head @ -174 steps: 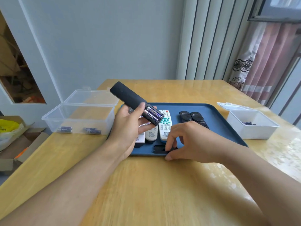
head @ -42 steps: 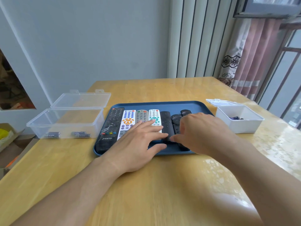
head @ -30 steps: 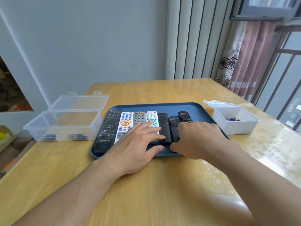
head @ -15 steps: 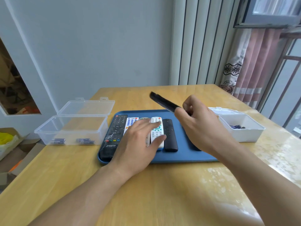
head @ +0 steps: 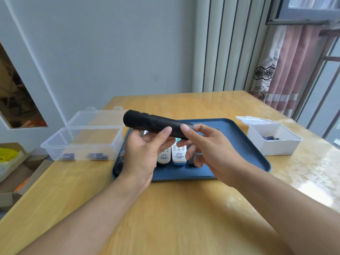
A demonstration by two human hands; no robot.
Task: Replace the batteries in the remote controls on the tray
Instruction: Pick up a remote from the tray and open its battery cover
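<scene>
A slim black remote (head: 149, 123) is held in the air above the blue tray (head: 237, 144), lying roughly level with its far end pointing left. My left hand (head: 145, 153) grips it from below, thumb on its near side. My right hand (head: 207, 148) pinches its right end with thumb and fingers. Under my hands, two white remotes (head: 177, 153) lie side by side on the tray; further remotes are mostly hidden behind my left hand.
A clear open box (head: 82, 142) with several batteries (head: 82, 156) stands left of the tray. A white open box (head: 272, 138) holding a few batteries sits at the right. Cardboard boxes lie on the floor beyond the table's left edge.
My right hand lifted the black remote off the tray and brought it in front of me. My left hand left the remotes on the tray and took hold of it too.
</scene>
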